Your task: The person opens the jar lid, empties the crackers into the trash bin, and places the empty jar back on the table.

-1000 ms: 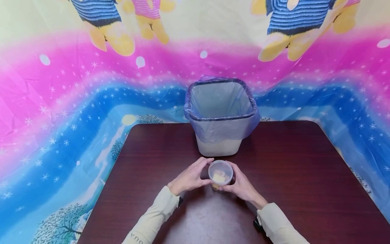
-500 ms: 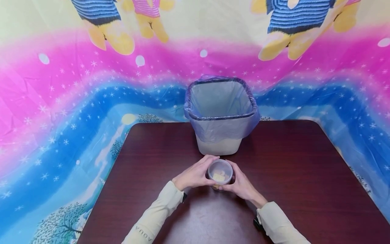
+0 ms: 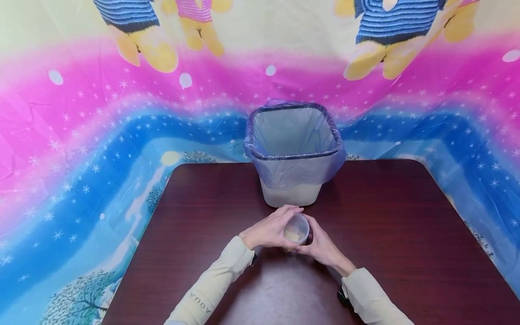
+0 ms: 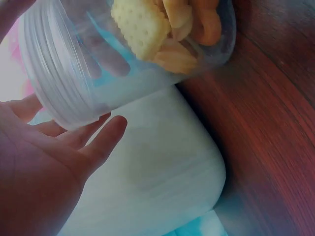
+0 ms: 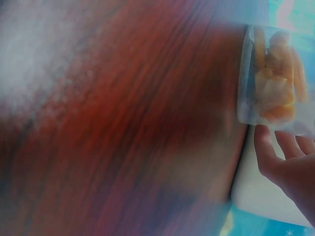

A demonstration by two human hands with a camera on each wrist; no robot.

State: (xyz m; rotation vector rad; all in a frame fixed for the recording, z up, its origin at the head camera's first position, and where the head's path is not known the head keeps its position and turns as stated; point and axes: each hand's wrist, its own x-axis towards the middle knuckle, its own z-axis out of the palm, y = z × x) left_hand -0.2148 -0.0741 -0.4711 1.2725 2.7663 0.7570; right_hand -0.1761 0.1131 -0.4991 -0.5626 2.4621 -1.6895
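A clear plastic jar (image 4: 219, 49) stands on the table in front of the bin, with crackers (image 4: 140, 29) and other biscuit pieces inside. My left hand (image 3: 268, 229) curves around the jar's ribbed clear lid (image 4: 54, 69), thumb on the near side and fingers on the far side. From the right, my right hand (image 3: 324, 247) grips the jar's body, its fingers and thumb against the wall. In the right wrist view the jar's contents (image 5: 275, 83) show above the right fingers. Both hands cover part of the jar in the head view.
A white waste bin (image 3: 292, 194) with a translucent purple liner (image 3: 294, 174) folded over its rim stands just behind the jar. The dark reddish wooden table (image 3: 398, 234) has rounded far corners. A printed cloth (image 3: 101, 135) hangs behind and at both sides.
My left hand has moved rightward around the lid, its fingers reaching farther across the far side. The jar's top tilts slightly to the right. My right hand has barely moved.
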